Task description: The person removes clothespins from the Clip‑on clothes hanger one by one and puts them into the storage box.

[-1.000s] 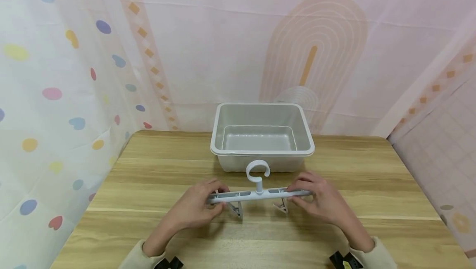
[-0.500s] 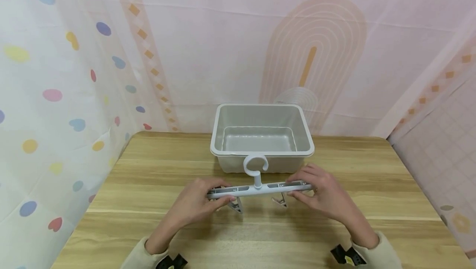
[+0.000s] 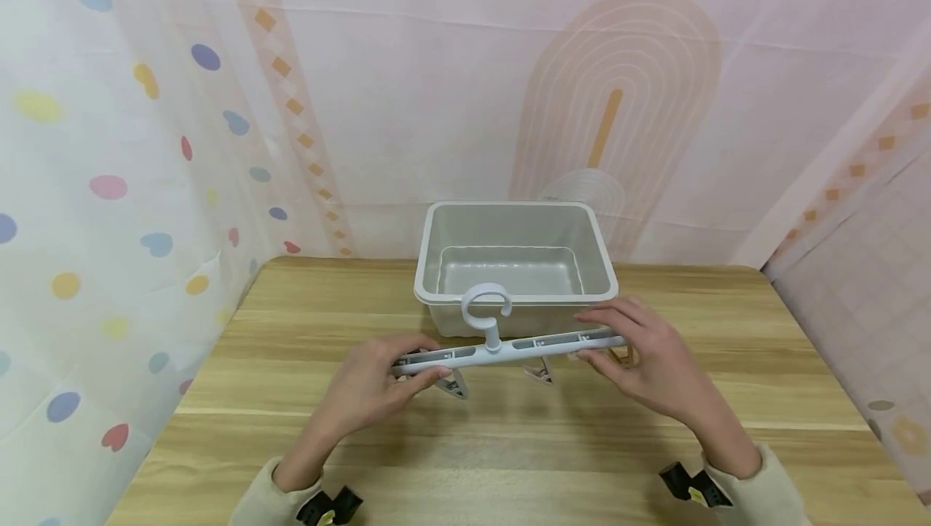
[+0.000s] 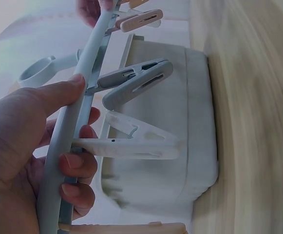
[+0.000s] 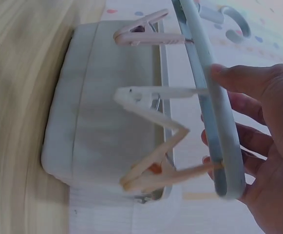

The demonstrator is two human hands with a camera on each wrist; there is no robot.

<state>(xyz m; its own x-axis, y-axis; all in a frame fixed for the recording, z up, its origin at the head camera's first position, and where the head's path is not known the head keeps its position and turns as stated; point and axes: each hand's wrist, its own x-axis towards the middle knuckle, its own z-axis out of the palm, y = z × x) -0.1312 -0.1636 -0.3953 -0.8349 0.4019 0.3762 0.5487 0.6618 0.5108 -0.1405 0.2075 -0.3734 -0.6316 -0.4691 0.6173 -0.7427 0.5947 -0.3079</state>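
Note:
Both hands hold a pale blue-grey clip hanger (image 3: 509,351) above the table, its open hook upright and its right end a bit higher. The left hand (image 3: 371,380) pinches the bar near the left end, thumb in front and fingers behind. Near the right end, the right hand (image 3: 647,356) grips the bar the same way. Several clothespins hang below the bar: a grey clothespin (image 4: 139,83) and a white clothespin (image 4: 131,144) in the left wrist view, and a peach clothespin (image 5: 153,175) and a pinkish clothespin (image 5: 141,34) in the right wrist view.
A light grey plastic basin (image 3: 516,300) stands on the wooden table (image 3: 342,292) just behind the hanger, with nothing seen inside. A patterned cloth (image 3: 436,106) hangs behind the table and along its left side.
The hanger has risen and moved slightly left, and its right end has tilted upward. Both hands have travelled with it, still gripping. The basin has stayed in place.

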